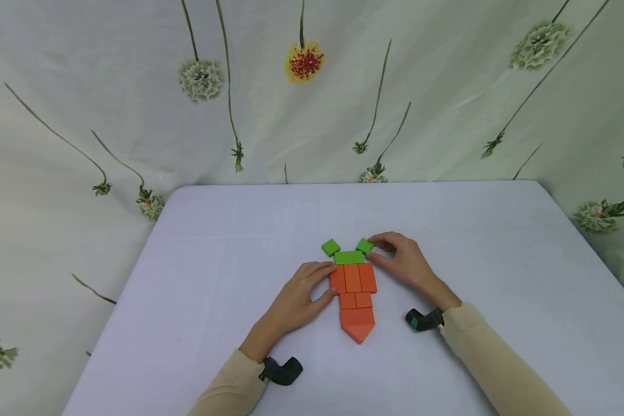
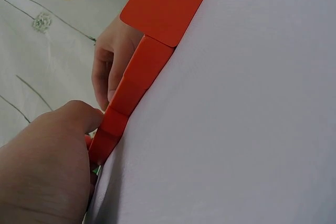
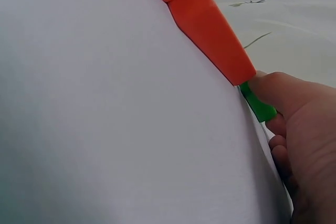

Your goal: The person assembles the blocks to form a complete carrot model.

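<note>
Flat on the table lie orange and green blocks arranged in a carrot-like shape. My right hand (image 1: 403, 259) pinches a small green square block (image 1: 364, 246) at the upper right, thumb and index finger at its right sides. A green bar (image 1: 349, 257) lies below, with another green square block (image 1: 330, 248) at its upper left. Three orange blocks (image 1: 352, 278) stand side by side under the bar. My left hand (image 1: 299, 293) touches the left one with its fingertips and thumb. Farther down are two smaller orange blocks (image 1: 356, 300) and a pointed orange end (image 1: 357, 325).
A white cloth covers the table (image 1: 229, 231), whose far edge meets a flower-print cloth (image 1: 447, 115). Black wrist devices sit at both cuffs, the left one (image 1: 283, 371) and the right one (image 1: 423, 320) just above the tabletop.
</note>
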The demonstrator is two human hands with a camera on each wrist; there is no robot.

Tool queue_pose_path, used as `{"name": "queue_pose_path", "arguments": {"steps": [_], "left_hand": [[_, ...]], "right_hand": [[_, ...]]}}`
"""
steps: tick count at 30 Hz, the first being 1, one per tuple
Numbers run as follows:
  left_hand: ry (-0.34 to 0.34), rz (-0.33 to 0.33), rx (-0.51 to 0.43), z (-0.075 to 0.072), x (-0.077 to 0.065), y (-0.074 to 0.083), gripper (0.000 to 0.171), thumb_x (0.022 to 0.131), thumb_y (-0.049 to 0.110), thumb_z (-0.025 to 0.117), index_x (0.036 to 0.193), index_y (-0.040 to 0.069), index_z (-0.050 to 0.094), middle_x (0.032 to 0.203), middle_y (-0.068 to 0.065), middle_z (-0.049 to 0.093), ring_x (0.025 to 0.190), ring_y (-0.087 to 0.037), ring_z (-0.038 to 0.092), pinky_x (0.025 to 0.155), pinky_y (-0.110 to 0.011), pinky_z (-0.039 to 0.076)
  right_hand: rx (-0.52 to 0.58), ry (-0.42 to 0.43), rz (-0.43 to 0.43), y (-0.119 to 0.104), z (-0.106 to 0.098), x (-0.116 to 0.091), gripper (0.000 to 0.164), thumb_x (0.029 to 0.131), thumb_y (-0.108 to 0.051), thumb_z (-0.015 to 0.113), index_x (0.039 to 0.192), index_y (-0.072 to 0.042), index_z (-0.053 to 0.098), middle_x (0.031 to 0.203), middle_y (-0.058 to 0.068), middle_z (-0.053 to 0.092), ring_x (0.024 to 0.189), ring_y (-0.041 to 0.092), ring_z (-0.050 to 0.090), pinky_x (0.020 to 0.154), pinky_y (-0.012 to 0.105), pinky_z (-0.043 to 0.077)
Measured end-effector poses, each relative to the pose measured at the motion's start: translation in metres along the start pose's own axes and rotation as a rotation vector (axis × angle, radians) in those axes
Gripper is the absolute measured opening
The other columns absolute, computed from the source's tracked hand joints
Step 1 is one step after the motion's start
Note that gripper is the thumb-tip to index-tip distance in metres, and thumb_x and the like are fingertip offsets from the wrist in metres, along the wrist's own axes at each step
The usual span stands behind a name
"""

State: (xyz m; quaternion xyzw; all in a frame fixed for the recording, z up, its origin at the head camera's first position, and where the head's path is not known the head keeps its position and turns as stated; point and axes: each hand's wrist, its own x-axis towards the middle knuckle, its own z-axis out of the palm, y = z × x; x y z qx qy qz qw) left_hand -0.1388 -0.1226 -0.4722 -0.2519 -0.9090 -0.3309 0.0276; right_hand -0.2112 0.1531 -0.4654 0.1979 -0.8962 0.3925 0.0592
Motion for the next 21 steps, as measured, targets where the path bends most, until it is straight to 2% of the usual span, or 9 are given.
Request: {"name": "queue_pose_path", "arguments": {"steps": [7,14,18,21], "left_hand": [[-0.006,0.012,0.006,0.001,0.001,0.001,0.049,0.101,0.029,0.068,0.145,0.01,0.06,0.149,-0.005,0.056,0.14,-0.021,0.048,0.115,-0.039,0.046],[-0.001,0.019,-0.001,0.0,0.0,-0.001,0.046,0.102,0.027,0.066,0.145,0.011,0.06,0.151,-0.007,0.054,0.141,-0.022,0.048,0.116,-0.04,0.045],[0.022,0.017,-0.013,-0.001,-0.003,-0.002,0.047,0.103,0.028,0.065,0.147,0.013,0.058,0.154,-0.007,0.05,0.143,-0.023,0.047,0.116,-0.042,0.046],[0.067,0.015,0.032,-0.005,-0.007,-0.006,0.047,0.103,0.029,0.064,0.148,0.016,0.056,0.155,-0.007,0.049,0.143,-0.024,0.047,0.115,-0.044,0.047]], "right_hand": [[0.022,0.104,-0.029,0.001,-0.003,-0.013,0.038,0.092,-0.016,0.079,0.127,-0.009,0.07,0.119,0.009,0.071,0.099,0.024,0.067,0.087,0.043,0.058],[0.053,0.206,-0.019,0.001,-0.009,-0.03,0.036,0.094,-0.01,0.076,0.129,-0.008,0.068,0.124,0.009,0.07,0.103,0.025,0.066,0.087,0.033,0.056],[-0.003,0.252,-0.013,0.0,-0.016,-0.041,0.035,0.095,-0.009,0.074,0.129,-0.005,0.067,0.123,0.012,0.069,0.105,0.027,0.064,0.085,0.037,0.056],[-0.071,0.281,-0.004,-0.002,-0.023,-0.05,0.034,0.096,-0.01,0.072,0.129,-0.003,0.067,0.125,0.015,0.068,0.106,0.031,0.061,0.085,0.045,0.054]]}}
